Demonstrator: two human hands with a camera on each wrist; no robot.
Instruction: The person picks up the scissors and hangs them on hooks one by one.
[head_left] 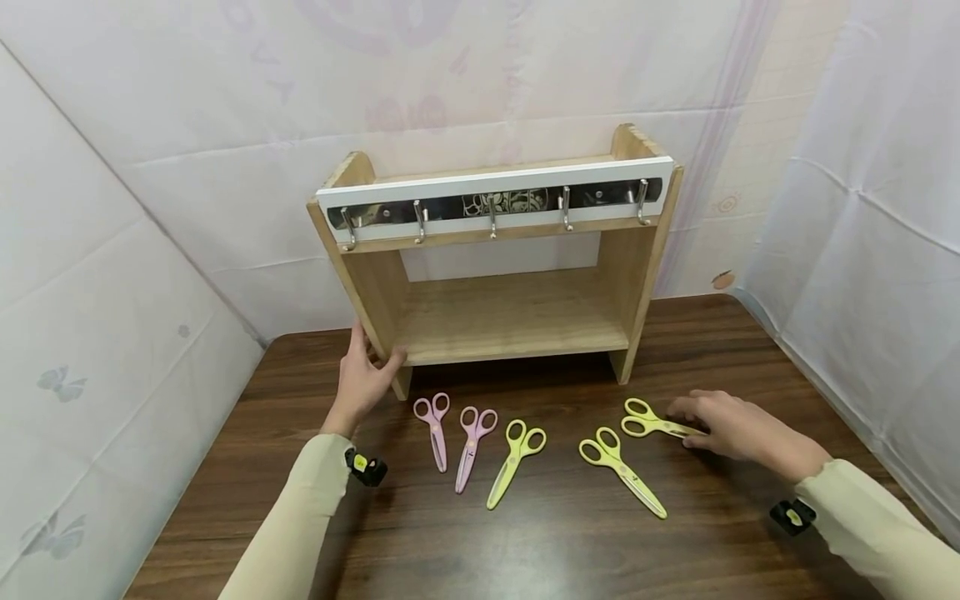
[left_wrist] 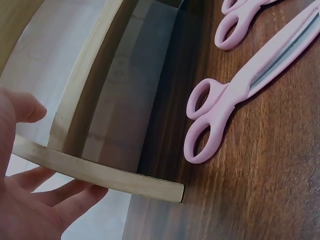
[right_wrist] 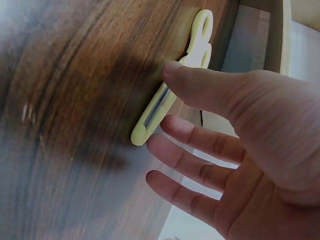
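A small wooden shelf rack [head_left: 517, 317] with a white hook rail [head_left: 495, 200] stands at the back of the table. My left hand [head_left: 363, 379] grips its left side panel [left_wrist: 120, 176], thumb on the inner side and fingers outside. At the right, my right hand [head_left: 738, 427] is at the blade end of yellow-green scissors [head_left: 651, 421]. In the right wrist view its thumb [right_wrist: 195, 87] overlaps the scissors, and the other fingers are spread loosely beside the blade; contact is unclear. Both pink scissors [head_left: 435, 429] lie near the left hand, handles toward the rack.
Two more yellow-green scissors [head_left: 517, 458] lie in the middle of the brown wooden table [head_left: 450, 550]. White printed cloth [head_left: 187, 108] hangs behind the table and on both sides. Several metal hooks [head_left: 492, 217] stick out from the rack's front.
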